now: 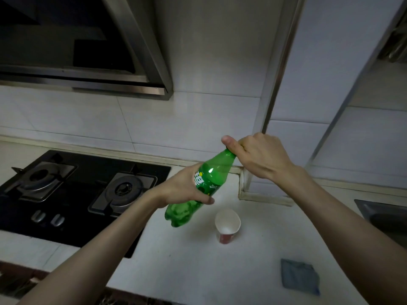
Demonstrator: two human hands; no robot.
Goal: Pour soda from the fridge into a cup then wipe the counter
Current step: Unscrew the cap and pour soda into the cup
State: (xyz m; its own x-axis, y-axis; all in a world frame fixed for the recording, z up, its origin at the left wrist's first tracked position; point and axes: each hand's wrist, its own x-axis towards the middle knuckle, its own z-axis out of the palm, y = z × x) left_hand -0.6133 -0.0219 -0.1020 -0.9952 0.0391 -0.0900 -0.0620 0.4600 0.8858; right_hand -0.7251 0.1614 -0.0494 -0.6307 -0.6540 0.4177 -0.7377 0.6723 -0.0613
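A green plastic soda bottle [211, 172] is held tilted above the white counter [187, 260], its neck pointing up and to the right. My left hand [185, 188] is wrapped around its labelled middle. My right hand [255, 155] is closed over the bottle's top, hiding the cap. A paper cup [227, 225], white inside with a red pattern outside, stands upright on the counter just below and right of the bottle's base. A folded blue-grey cloth [299, 276] lies flat on the counter nearer to me, to the right.
A black two-burner gas hob [77, 188] is set into the counter at the left, with a steel range hood [88, 69] above it. A steel sink [383, 216] shows at the right edge. Tiled wall runs behind.
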